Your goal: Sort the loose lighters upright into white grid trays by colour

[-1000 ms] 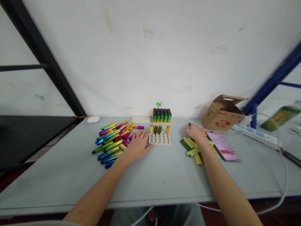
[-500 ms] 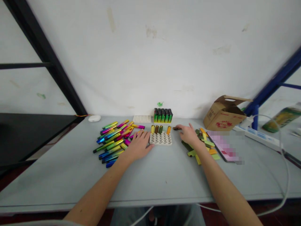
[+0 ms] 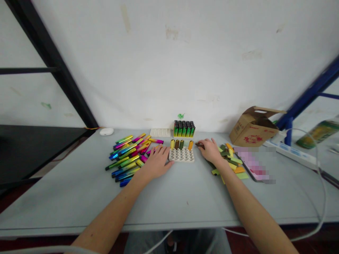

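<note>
A white holed tray (image 3: 181, 155) lies in front of me, with yellow, brown, olive and orange lighter bodies (image 3: 181, 144) upright in its back row. One spot between the olive and orange ones has a pale piece or gap I cannot make out. My left hand (image 3: 156, 163) rests flat with fingers out, its thumb and fingertips at the tray's left edge. To the tray's right, my right hand (image 3: 210, 151) pinches a dark brown lighter body (image 3: 200, 145) by its near end. Under and beside that hand spreads a pile of olive, yellow and orange lighter bodies (image 3: 233, 160).
Shiny gradient-coloured tubes (image 3: 127, 162) with dark ends are heaped at left. Behind stand a block of green-yellow, black-topped lighters (image 3: 184, 129) and another white tray (image 3: 160, 132). On the right are a cardboard box (image 3: 249, 134), a pink phone-like slab (image 3: 251, 164) and a power strip (image 3: 293, 153).
My right hand has drawn slightly left and turned inward, still pinching the brown lighter body. My left hand has stayed at the tray. The view has shifted a little.
</note>
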Demonstrator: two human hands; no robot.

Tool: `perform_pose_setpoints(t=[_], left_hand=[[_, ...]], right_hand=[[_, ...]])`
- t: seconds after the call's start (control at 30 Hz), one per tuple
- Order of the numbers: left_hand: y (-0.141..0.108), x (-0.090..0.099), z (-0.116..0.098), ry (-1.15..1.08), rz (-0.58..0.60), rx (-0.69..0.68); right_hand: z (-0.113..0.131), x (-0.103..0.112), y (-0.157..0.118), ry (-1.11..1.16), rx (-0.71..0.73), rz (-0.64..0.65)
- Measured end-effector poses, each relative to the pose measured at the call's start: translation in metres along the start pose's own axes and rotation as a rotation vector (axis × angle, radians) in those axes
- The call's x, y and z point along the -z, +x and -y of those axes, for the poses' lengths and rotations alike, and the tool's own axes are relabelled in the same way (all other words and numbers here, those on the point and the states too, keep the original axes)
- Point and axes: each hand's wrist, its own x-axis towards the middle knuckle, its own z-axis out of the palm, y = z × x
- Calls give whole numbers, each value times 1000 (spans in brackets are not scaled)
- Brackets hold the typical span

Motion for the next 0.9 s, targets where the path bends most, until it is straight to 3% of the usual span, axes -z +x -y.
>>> perform_pose_setpoints(t=[0.1, 0.2, 0.33, 0.4, 0.53, 0.67, 0.8, 0.9], left_hand=[[0, 0, 0, 8, 1, 5], [0, 1, -1, 9, 0, 4], [0, 1, 0, 13, 1, 0], [0, 1, 0, 16, 1, -2], [-1, 1, 0, 14, 2, -4], [0, 1, 0, 10, -3, -5], [0, 0, 1, 2, -18, -8], [0, 0, 0, -9, -23, -1]], right_hand=[[1, 0, 3, 233, 1, -103], [6, 5, 6, 733, -83, -194], [21, 25, 3, 1545, -214, -98], [30, 37, -2, 1762, -186, -17], [48, 49, -14, 1880, -171, 183], [58, 44, -21, 1944, -98, 383], [66, 39, -30, 1847, -2, 639], [73, 37, -35, 1826, 16, 730]])
